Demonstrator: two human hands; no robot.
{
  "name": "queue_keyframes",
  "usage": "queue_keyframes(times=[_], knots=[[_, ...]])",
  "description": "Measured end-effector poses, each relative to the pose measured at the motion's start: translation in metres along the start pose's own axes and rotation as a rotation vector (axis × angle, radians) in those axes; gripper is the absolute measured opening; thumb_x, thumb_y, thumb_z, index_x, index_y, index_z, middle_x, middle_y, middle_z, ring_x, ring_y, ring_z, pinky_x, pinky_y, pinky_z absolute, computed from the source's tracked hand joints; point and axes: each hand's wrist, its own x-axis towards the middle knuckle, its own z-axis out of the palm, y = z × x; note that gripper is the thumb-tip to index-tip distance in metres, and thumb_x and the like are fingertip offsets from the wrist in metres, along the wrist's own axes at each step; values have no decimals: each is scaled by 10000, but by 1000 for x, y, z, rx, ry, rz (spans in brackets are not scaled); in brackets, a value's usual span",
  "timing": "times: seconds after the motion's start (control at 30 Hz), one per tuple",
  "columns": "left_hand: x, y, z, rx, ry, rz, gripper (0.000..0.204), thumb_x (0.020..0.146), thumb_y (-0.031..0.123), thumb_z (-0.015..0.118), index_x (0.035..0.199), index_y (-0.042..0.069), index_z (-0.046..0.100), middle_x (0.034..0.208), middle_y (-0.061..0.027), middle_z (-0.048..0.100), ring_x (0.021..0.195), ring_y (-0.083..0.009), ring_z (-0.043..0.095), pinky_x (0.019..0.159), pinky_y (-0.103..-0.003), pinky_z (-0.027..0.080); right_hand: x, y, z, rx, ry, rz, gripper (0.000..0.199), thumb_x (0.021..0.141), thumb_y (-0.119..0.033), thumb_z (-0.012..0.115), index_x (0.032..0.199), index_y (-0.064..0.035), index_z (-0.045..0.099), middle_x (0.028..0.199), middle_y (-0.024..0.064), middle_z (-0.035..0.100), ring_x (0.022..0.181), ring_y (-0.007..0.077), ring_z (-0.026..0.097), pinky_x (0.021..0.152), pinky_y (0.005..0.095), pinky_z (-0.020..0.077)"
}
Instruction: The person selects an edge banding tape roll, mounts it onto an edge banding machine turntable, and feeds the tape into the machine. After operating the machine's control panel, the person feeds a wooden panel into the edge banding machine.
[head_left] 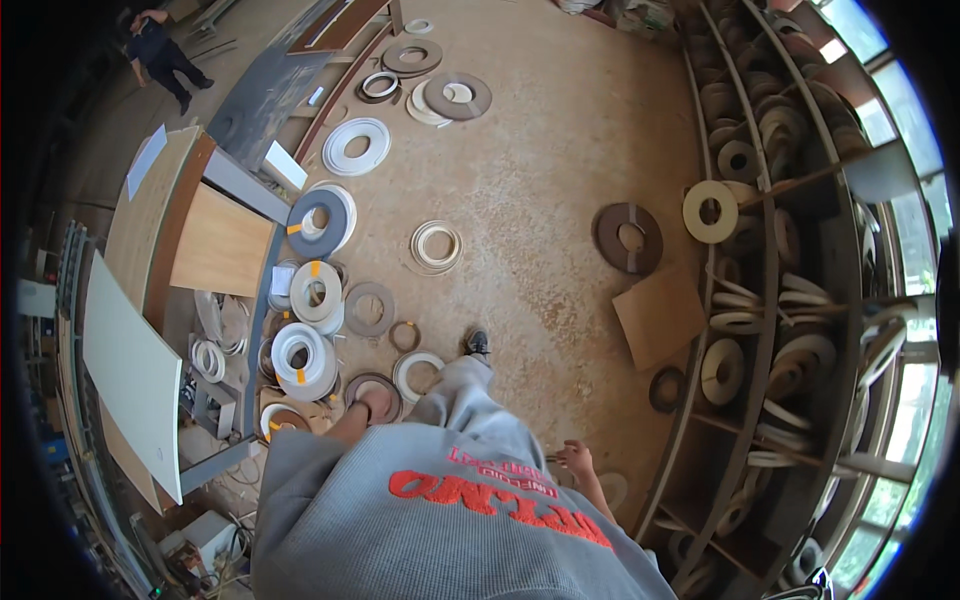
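Over the broad tan floor [570, 120], a dark shelving rack [769, 290] of coils curves along the right, a brownish coil [366, 381] lies low among the left-hand rolls [318, 371], the left hand [376, 405] is right over it, clamped or not I can't tell, and the right hand [574, 457] hangs out beside the body, its grip unreadable too.

A brown floor [560, 150], worn into pale, scuffed patches near the middle, stretches through the room. Along the right side stand tall, deep shelves [772, 260] with dark interiors. Behind them runs a row of windows [915, 220], bright with daylight (green shows through the lower panes). On the left are a wooden cabinet [185, 225] and a long grey bench [255, 110]; beyond these, the upper left corner is dimmer.
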Motion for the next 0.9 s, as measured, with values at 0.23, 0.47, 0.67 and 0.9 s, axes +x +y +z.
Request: queue_keyframes(times=[0.23, 0.47, 0.67, 0.9], knots=[[228, 295, -170, -399, 214, 138, 321, 952, 101, 604, 1270, 90, 645, 1041, -66, 729, 843, -150, 665, 779, -297, 537, 95, -227, -39, -99, 25, -100, 349, 966, -144, 516, 1261, 21, 602, 938, 181, 742, 726, 234, 716, 638, 305, 575], [335, 294, -179, -90, 298, -39, 275, 910, 97, 620, 1183, 92, 656, 968, -63, 727, 830, -193, 667, 738, -334, 533, 267, -434, -72, -321, -62, -284, 379, 967, -191, 515, 1278, 9, 596, 947, 205, 733, 806, 304, 718, 677, 414, 577], [321, 296, -127, -215, 392, -185, 224, 906, 111, 627, 1126, 84, 659, 938, -75, 721, 804, -216, 660, 721, -350, 529, 480, -664, -110, -176, -387, -362, 378, 960, -171, 529, 1298, -8, 577, 926, 197, 721, 788, 318, 692, 644, 471, 546], [353, 359, -92, -383, 667, -430, 197, 910, 121, 626, 1099, 79, 665, 934, -88, 723, 803, -228, 672, 730, -340, 531, 545, -1059, 7, -260, -539, -404, 349, 979, 17, 529, 1324, -31, 512, 885, 168, 699, 644, 212, 656, 532, 288, 507]])
